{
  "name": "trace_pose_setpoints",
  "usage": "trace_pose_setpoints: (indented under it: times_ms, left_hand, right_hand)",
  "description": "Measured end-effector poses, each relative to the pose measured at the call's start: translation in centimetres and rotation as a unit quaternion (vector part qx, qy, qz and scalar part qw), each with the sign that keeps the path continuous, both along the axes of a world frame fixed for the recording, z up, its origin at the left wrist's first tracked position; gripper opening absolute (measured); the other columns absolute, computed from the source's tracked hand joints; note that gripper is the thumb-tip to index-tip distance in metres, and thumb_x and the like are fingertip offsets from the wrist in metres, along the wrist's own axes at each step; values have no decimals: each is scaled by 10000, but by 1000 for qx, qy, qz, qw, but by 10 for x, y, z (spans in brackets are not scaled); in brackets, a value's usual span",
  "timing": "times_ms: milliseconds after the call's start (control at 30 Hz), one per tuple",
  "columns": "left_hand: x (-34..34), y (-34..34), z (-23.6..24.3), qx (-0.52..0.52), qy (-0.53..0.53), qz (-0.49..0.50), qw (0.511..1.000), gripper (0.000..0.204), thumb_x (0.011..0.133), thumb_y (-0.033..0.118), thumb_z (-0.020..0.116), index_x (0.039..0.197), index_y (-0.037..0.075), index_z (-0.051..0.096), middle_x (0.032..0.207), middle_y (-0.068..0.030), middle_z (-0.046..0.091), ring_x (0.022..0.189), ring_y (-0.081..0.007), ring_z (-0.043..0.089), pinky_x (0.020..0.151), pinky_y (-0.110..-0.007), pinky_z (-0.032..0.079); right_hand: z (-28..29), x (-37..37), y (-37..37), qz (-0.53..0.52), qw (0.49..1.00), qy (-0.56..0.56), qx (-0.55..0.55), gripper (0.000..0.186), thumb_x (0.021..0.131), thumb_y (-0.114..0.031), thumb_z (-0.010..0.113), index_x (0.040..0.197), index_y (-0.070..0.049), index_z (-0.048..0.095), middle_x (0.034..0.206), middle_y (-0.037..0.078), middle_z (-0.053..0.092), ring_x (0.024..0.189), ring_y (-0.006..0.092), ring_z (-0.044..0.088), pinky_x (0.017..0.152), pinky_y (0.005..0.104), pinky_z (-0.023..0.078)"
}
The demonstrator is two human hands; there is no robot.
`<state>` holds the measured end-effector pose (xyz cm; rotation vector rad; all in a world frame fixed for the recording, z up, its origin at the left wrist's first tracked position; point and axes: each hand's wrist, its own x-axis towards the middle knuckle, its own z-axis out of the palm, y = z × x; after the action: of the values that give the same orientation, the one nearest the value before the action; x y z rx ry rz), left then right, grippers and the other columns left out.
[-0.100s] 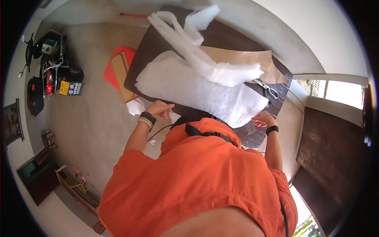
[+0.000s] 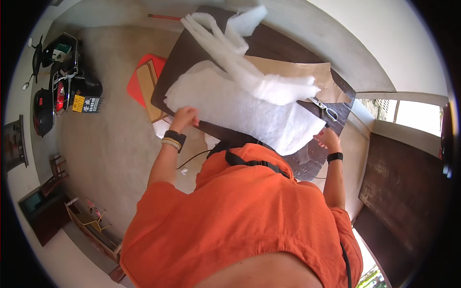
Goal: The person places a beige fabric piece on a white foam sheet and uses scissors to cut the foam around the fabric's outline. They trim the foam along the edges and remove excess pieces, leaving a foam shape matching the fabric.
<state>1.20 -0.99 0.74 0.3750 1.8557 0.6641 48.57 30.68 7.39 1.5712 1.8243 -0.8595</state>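
The two hands are well apart, one at each end of the near side of a white sheet of padding (image 2: 240, 110). The left hand (image 2: 186, 117), fingers bent, is at the near left edge of the sheet; I cannot tell whether it pinches the padding or only rests there. The right hand (image 2: 328, 138) is at the sheet's near right corner, its fingers partly curled, and its grip cannot be made out either. A black watch (image 2: 334, 157) is on the right wrist, and a wide dark band (image 2: 178, 138) with a pale bangle (image 2: 171, 144) on the left.

The sheet lies spread across a dark table (image 2: 273, 43). A long white strip of padding (image 2: 242, 72) lies folded over its far side and runs to the far end of the table. Near the right end of the strip are scissors (image 2: 328, 110), handles toward the right hand, with brown paper (image 2: 293, 69) spread beyond them.

Left of the table, a tan ribbed board (image 2: 147, 89) lies over a red stool (image 2: 136, 85). Farther left, a motorbike (image 2: 60, 93) stands on the grey floor (image 2: 120, 153)
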Motion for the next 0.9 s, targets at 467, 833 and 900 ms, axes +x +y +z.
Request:
trace_pose_setpoints:
  times_ms: [467, 833, 900]
  left_hand:
    - [-47, 105, -12, 10, 401, -123, 908, 370, 732, 224, 723, 1084, 170, 625, 1227, -83, 512, 1036, -277, 598, 831, -402, 494]
    - [-56, 123, -1, 91, 432, -126, 888, 334, 770, 234, 743, 1066, 129, 631, 1136, -93, 575, 955, -305, 617, 795, -398, 497]
    - [-57, 131, -1, 50, 426, -153, 890, 327, 766, 251, 745, 1048, 114, 649, 1105, -96, 588, 956, -314, 617, 795, -402, 497]
  right_hand:
    - [-29, -211, 47, 199, 929, 262, 169, 511, 755, -275, 781, 1210, -116, 612, 1114, 150, 654, 988, 349, 635, 861, 417, 504]
    - [-16, -217, 112, 67, 846, 404, 342, 555, 828, -13, 588, 1358, -125, 472, 1303, 179, 495, 978, 358, 613, 796, 389, 547]
    - [-26, -218, 100, 85, 844, 376, 373, 659, 810, 17, 555, 1421, -166, 389, 1393, 195, 415, 997, 379, 609, 792, 413, 543]
